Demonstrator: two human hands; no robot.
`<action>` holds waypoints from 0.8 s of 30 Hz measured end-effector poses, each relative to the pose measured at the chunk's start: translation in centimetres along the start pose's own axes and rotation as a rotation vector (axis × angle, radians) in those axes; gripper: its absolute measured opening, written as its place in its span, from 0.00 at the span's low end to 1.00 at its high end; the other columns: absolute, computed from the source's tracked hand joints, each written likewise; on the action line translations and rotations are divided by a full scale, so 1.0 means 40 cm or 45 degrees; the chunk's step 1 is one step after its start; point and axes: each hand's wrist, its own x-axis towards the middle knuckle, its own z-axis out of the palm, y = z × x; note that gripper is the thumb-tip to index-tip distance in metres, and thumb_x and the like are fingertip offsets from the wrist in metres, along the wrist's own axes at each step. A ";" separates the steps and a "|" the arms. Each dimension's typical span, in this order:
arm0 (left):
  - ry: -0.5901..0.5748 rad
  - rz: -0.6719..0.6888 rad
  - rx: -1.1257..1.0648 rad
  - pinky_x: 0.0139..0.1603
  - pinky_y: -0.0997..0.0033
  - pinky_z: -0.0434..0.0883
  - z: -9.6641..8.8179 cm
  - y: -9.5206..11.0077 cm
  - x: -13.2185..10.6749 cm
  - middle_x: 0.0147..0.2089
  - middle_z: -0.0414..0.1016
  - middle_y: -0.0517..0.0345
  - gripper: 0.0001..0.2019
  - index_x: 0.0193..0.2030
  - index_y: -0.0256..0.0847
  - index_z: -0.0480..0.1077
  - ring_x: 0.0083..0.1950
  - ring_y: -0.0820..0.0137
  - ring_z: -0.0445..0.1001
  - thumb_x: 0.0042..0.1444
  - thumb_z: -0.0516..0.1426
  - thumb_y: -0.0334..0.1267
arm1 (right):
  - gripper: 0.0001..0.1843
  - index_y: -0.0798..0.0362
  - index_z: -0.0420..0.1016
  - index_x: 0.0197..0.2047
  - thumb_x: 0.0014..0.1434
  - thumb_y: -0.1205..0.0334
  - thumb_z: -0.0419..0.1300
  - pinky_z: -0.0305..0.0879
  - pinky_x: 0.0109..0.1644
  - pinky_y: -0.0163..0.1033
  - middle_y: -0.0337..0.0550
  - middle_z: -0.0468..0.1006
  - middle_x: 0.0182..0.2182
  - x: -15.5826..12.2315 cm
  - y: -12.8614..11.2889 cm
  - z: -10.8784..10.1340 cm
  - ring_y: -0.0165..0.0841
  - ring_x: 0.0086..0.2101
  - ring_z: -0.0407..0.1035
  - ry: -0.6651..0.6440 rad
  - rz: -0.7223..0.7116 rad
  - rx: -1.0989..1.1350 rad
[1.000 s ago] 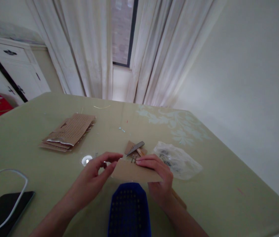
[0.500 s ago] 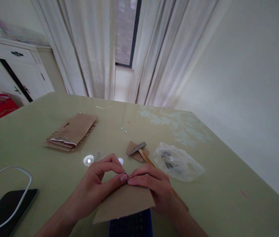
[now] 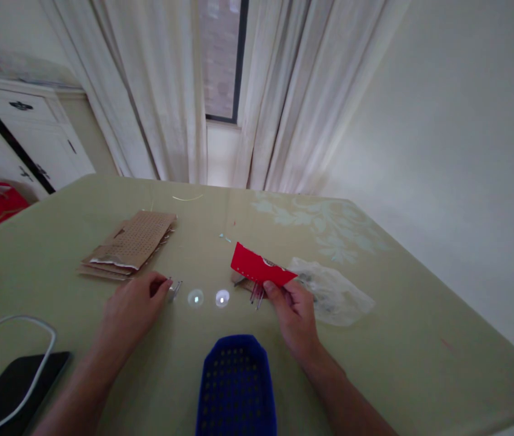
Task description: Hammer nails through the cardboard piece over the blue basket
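Note:
In my right hand (image 3: 296,312) is a piece of cardboard (image 3: 259,266), its red printed face up, pinched between thumb and fingers. Several thin metal nails (image 3: 257,295) hang below its lower edge. My left hand (image 3: 136,306) rests low over the table, with thumb and forefinger closed together beside a few loose nails (image 3: 176,290). Whether a nail is between those fingertips is too small to make out. Under the red piece, the hammer (image 3: 239,281) and a brown scrap of cardboard are mostly covered. A blue perforated plastic basket (image 3: 237,384) stands between my forearms.
Folded brown cardboard (image 3: 134,242) lies at the left. A clear plastic bag (image 3: 341,297) with dark bits inside is beyond my right hand. At the lower left are a black tablet-like device (image 3: 16,387) and a white cable (image 3: 41,363).
My hands have parted. The left has moved left to the loose nails; the right has carried the cardboard forward and turned its red face into view, uncovering the blue basket.

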 end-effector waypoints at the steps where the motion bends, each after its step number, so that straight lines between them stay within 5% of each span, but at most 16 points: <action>1: -0.010 -0.007 0.026 0.39 0.60 0.70 0.006 0.004 0.001 0.42 0.89 0.45 0.17 0.38 0.44 0.81 0.43 0.49 0.84 0.64 0.54 0.50 | 0.08 0.50 0.90 0.44 0.68 0.56 0.70 0.83 0.40 0.39 0.45 0.91 0.36 0.000 0.005 0.003 0.38 0.33 0.85 -0.012 0.035 0.043; 7: -0.070 -0.049 0.011 0.39 0.61 0.71 0.021 0.022 0.003 0.41 0.89 0.47 0.16 0.40 0.44 0.80 0.44 0.51 0.85 0.63 0.56 0.51 | 0.11 0.52 0.89 0.44 0.65 0.53 0.73 0.85 0.41 0.41 0.45 0.90 0.35 -0.008 0.024 0.008 0.40 0.34 0.86 -0.033 0.179 0.168; 12: 0.252 0.228 -0.223 0.43 0.61 0.71 0.019 0.073 -0.051 0.42 0.85 0.46 0.19 0.44 0.41 0.79 0.42 0.54 0.80 0.65 0.54 0.52 | 0.07 0.50 0.87 0.45 0.66 0.58 0.72 0.83 0.41 0.39 0.44 0.90 0.36 -0.023 0.027 0.011 0.37 0.34 0.85 -0.013 0.106 0.142; 18: -0.306 0.600 -0.837 0.40 0.68 0.69 0.043 0.187 -0.186 0.37 0.83 0.59 0.19 0.39 0.47 0.80 0.39 0.64 0.77 0.72 0.54 0.54 | 0.06 0.45 0.88 0.45 0.69 0.66 0.69 0.78 0.42 0.35 0.41 0.87 0.39 -0.049 0.008 0.005 0.34 0.37 0.82 -0.062 -0.227 -0.210; 24: -0.355 0.470 -1.014 0.40 0.68 0.71 0.083 0.186 -0.209 0.35 0.81 0.57 0.15 0.37 0.45 0.80 0.37 0.64 0.75 0.68 0.60 0.52 | 0.12 0.43 0.87 0.51 0.69 0.67 0.66 0.77 0.51 0.41 0.43 0.89 0.43 -0.048 0.003 -0.005 0.39 0.43 0.83 -0.125 -0.417 -0.356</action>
